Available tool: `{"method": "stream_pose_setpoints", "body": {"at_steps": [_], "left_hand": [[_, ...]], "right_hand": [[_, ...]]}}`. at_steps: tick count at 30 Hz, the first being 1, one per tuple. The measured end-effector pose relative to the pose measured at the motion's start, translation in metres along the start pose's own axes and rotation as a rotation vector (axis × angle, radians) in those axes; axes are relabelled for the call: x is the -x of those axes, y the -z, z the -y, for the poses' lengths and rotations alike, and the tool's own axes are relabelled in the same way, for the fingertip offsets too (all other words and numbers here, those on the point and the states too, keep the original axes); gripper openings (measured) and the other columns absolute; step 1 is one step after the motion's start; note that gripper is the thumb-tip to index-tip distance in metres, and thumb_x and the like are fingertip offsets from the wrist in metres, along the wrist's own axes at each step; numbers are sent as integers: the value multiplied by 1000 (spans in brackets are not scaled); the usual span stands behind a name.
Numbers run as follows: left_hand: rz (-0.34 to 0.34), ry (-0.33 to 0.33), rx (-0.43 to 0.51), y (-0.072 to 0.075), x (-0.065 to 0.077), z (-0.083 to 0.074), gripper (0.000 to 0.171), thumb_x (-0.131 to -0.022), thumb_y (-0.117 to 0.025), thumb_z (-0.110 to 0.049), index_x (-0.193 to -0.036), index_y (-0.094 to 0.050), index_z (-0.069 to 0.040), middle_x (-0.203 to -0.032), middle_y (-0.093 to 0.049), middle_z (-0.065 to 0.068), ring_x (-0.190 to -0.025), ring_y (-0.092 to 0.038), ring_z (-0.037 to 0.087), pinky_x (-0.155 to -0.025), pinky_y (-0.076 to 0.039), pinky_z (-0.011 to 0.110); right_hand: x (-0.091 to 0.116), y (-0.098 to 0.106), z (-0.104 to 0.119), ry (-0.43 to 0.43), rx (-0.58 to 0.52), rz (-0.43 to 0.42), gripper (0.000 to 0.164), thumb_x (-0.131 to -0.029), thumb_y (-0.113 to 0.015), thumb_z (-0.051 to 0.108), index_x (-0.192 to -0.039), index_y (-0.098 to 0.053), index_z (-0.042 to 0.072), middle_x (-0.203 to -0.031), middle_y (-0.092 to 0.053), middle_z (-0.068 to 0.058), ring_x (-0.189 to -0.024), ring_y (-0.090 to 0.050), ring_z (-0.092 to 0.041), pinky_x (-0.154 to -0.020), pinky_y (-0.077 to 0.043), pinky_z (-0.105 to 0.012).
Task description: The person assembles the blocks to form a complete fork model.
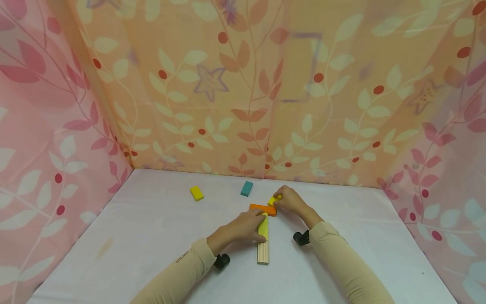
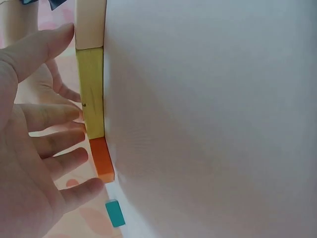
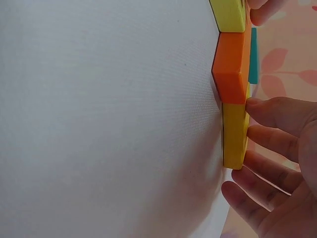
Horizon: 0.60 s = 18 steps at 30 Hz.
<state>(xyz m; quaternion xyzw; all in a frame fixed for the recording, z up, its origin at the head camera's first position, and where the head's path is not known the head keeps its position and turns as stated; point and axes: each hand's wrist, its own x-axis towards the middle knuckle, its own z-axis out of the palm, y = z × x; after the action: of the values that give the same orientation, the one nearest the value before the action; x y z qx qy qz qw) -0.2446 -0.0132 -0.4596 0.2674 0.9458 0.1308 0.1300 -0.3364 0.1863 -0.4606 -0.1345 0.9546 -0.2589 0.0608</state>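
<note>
In the head view my left hand (image 1: 247,226) rests over a yellow-green block (image 1: 263,228), thumb by its near end and fingertips by the orange block (image 1: 263,209). Its fingers look nearly straight in the left wrist view, touching along the blocks' upper side. A bare-wood block (image 1: 263,253) continues the line toward me. The orange block lies crosswise at the far end. My right hand (image 1: 291,200) holds a yellow block (image 3: 235,134) between thumb and fingers, against the orange block's right end. Part of that yellow block is hidden by the fingers in the head view.
A teal block (image 1: 247,188) lies beyond the orange one, and another yellow block (image 1: 196,193) farther left. All sit on a white-covered table (image 1: 125,236). Patterned cloth (image 1: 243,84) encloses the back and sides. A dark wrist camera (image 1: 301,238) sits under the right sleeve.
</note>
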Motion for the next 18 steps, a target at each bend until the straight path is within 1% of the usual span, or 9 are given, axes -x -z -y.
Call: {"method": "stream_pose_setpoints", "body": {"at_steps": [3, 10, 18], "left_hand": [[-10, 2, -19, 0, -1, 0, 77, -80, -74, -52, -142, -50, -13, -150, -43, 7, -135, -44, 23, -113, -38, 44], [-2, -12, -50, 1, -4, 3, 77, -81, -73, -54, -142, -50, -12, -150, -44, 6, -137, -42, 21, -113, -37, 43], [-4, -22, -43, -1, -5, 5, 77, -80, -73, -54, -141, -52, -12, -149, -45, 5, -136, -43, 21, -112, -38, 43]], "right_hand": [[1, 0, -1, 5, 5, 2, 27, -83, -76, 14, -106, -72, -1, -109, -62, -13, -102, -59, -28, -97, -50, -46], [0, 0, -2, 12, 11, 1, 27, -83, -75, 14, -105, -72, -1, -110, -62, -14, -103, -59, -29, -98, -49, -47], [1, -1, -2, 26, 24, 0, 27, -83, -75, 15, -105, -72, -1, -111, -62, -15, -103, -60, -30, -98, -50, -47]]}}
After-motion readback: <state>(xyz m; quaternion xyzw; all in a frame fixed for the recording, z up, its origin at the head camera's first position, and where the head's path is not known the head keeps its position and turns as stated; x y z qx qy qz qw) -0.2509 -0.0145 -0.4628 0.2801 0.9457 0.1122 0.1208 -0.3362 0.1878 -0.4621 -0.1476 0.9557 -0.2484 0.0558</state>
